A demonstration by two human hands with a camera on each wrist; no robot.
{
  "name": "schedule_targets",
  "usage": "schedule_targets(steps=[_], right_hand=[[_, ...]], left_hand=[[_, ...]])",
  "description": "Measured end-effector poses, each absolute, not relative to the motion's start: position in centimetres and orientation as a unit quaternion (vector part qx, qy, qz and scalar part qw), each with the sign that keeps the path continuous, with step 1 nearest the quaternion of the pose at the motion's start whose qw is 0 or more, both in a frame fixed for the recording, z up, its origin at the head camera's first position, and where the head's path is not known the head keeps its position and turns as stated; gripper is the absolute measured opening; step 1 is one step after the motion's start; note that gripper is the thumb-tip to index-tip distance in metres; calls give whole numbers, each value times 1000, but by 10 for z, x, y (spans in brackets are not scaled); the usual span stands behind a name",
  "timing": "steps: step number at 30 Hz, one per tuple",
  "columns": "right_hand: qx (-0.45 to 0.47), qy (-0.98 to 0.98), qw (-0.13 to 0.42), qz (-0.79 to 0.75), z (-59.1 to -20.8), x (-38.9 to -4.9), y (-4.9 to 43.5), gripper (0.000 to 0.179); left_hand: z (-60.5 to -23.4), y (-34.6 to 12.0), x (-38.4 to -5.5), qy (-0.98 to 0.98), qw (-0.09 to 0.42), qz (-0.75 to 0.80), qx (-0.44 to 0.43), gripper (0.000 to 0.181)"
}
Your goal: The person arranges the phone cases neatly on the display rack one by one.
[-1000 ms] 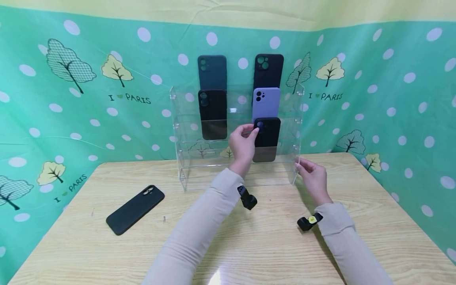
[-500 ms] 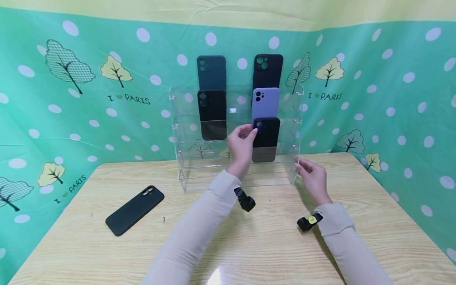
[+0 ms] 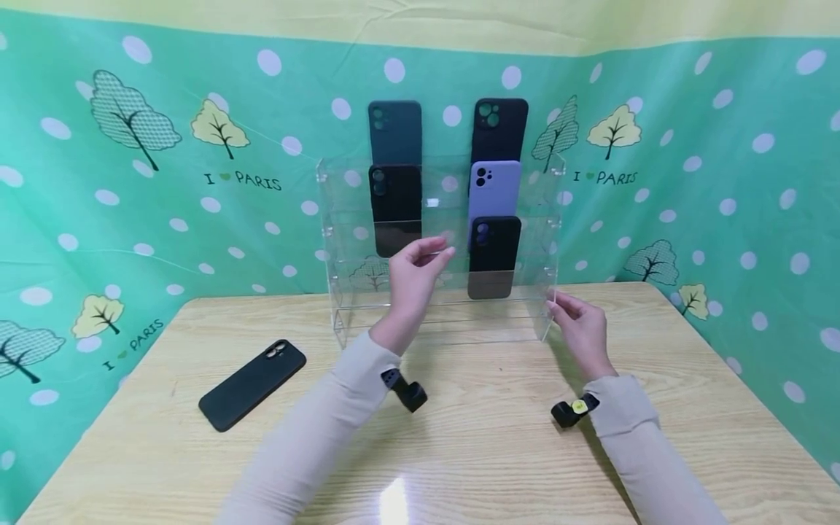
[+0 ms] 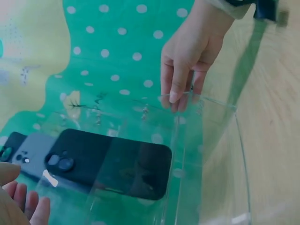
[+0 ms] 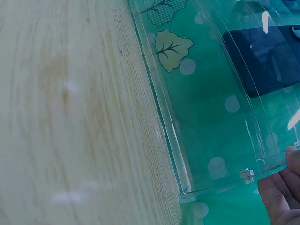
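My left hand (image 3: 412, 281) is in front of the clear acrylic display rack (image 3: 453, 321), fingers loosely bent and holding nothing. To its right a black phone case (image 3: 494, 248) stands in a lower tier of the rack; in the left wrist view this black case (image 4: 112, 161) lies beyond my left fingers (image 4: 41, 211), apart from them. My right hand (image 3: 582, 328) pinches the rack's right side panel near the table, seen also in the left wrist view as the right hand (image 4: 192, 61) at the panel edge. The right wrist view shows part of the right thumb and fingers (image 5: 274, 194) there.
Above that case stand a purple phone case (image 3: 495, 191) and a black one (image 3: 500, 131). The left column holds a dark teal case (image 3: 396, 135) and a black case (image 3: 397, 197). Another black phone case (image 3: 252, 385) lies on the wooden table (image 3: 485, 452). A patterned green cloth (image 3: 275, 219) hangs behind.
My left hand has let go of the lower right black phone case and moved left, away from it. The case stays in the rack. My right hand keeps its hold on the side panel.
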State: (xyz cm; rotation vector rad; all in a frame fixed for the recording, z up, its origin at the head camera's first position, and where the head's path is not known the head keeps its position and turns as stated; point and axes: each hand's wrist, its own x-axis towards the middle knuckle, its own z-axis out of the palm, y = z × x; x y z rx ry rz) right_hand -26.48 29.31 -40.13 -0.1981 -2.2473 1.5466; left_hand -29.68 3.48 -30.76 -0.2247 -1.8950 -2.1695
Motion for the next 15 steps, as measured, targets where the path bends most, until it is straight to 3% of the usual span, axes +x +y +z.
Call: schedule_targets(steps=[6, 15], right_hand=[[-71, -804, 203, 555, -401, -264, 294, 37], [-69, -806, 207, 550, -402, -263, 292, 37]], left_hand=[[-316, -7, -283, -683, 86, -718, -98, 30], [-342, -97, -264, -759, 71, -641, -88, 39]])
